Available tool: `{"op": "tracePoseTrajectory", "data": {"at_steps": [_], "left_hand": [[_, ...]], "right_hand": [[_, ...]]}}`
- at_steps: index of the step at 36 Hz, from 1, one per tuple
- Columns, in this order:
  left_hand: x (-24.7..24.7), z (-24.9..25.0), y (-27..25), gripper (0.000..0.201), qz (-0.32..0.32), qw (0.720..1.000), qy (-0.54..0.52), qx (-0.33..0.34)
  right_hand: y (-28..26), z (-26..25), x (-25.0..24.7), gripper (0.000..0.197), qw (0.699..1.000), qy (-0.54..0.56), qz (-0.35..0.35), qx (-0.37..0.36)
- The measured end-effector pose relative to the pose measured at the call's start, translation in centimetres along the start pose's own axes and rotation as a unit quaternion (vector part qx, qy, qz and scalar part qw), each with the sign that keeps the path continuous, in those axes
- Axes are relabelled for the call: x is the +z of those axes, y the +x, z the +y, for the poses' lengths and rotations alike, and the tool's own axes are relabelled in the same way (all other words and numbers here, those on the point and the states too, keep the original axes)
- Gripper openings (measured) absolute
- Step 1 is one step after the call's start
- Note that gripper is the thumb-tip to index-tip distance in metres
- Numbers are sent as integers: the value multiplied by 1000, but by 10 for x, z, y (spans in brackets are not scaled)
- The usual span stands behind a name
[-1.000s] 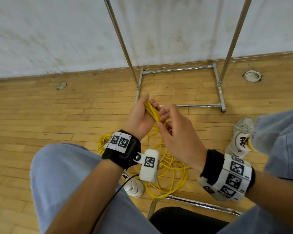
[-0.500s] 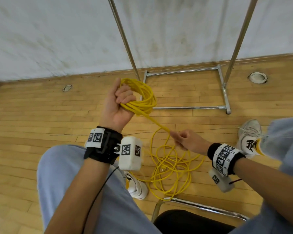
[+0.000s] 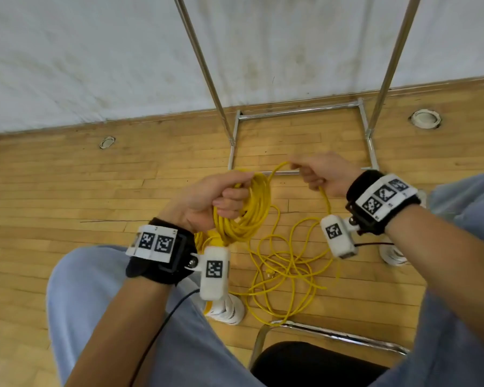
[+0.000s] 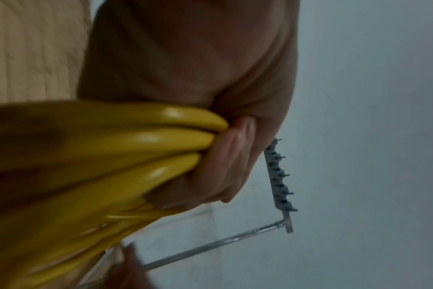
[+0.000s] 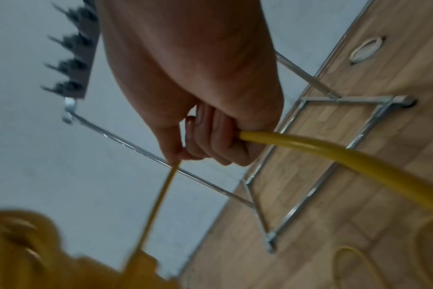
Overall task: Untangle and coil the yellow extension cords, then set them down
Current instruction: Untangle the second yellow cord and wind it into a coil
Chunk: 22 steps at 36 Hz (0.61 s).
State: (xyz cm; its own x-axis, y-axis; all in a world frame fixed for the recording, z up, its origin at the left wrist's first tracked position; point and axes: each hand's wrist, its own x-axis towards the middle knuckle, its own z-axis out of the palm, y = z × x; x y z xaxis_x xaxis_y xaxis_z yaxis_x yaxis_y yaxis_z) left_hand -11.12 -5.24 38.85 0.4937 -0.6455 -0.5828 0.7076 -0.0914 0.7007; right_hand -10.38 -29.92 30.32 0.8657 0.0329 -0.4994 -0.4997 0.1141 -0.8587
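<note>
Yellow cord fills the middle of the head view. The left hand (image 3: 207,201) has its fingers and thumb curled round a bundle of finished loops, the coil (image 3: 249,210), which hangs from the fist toward six o'clock, above the floor. The left wrist view shows several thick strands of that coil (image 4: 141,140) pressed side by side under the curled fingers (image 4: 225,162).

From the top of the coil a single run of cord arcs toward two o'clock into the right hand (image 3: 323,174), which is closed round it in a fist. In the right wrist view the strand (image 5: 309,154) leaves the closed hand (image 5: 218,121) toward four o'clock, and a thinner-looking stretch drops from the thumb side toward seven o'clock to the blurred yellow mass of the coil.

Below the right hand the cord falls to the wooden floor (image 3: 67,191) and joins a loose tangle (image 3: 288,272) of overlapping loops at about five o'clock from the coil, lying between the person's two white shoes. A small plug end (image 3: 269,273) shows inside the tangle.

At twelve o'clock a metal rack frame (image 3: 299,110) stands against the white wall (image 3: 95,51), its base tubes resting on the boards. A round floor fitting (image 3: 425,119) sits at two o'clock, a smaller one (image 3: 107,142) at ten o'clock. The chrome edge of a chair (image 3: 333,332) crosses at six o'clock, touching the nearest loop of the tangle.
</note>
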Motion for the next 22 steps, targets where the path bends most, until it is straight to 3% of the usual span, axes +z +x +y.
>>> {"op": "tracePoseTrajectory", "data": {"at_steps": [4,7,9,12,15,18,22], "left_hand": [[13,-21,22,25,81,996,23,14],[16,-31,37,17,145,987,-25,63],[19,-35,42,31,158,980,-80,89],[21,-40,48,60,170,971,-114,127],[27,-44,47,74,162,971,-124,127],[33,-45,43,68,149,976,-116,110],[40,-47,42,49,157,976,-95,113]], "right_hand": [[-17,-35,14,33,996,42,-74,-3],[-42,-50,31,37,992,-4,-121,-32],[-60,-52,42,35,986,-74,-135,-60],[-79,-46,60,38,960,-225,-97,-137],[-85,-30,73,30,925,-322,-36,-197],[-92,-17,80,40,877,-419,23,-233],[-106,-5,91,40,846,-466,47,-256]]}}
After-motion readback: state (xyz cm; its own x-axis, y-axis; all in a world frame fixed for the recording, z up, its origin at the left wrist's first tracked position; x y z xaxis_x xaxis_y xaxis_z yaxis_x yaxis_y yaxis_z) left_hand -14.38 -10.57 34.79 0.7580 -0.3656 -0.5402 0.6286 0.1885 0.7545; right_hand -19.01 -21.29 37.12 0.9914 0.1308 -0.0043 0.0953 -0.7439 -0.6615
